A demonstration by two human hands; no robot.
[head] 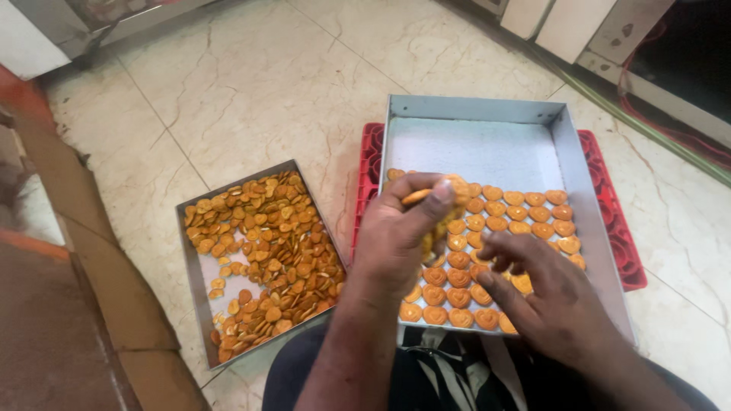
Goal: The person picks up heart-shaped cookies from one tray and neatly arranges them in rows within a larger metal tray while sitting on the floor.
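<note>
Head view: two hands, left hand (396,236) and right hand (552,293), over two biscuit trays (472,110).

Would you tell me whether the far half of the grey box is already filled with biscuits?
No, the far half of the grey box shows only bare lining; the biscuit rows fill the near half.

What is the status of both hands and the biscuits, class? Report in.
Left hand gripping a stack of orange heart-shaped biscuits. Right hand open, fingers on the rows in the grey metal tray. Nothing blocking.
</note>
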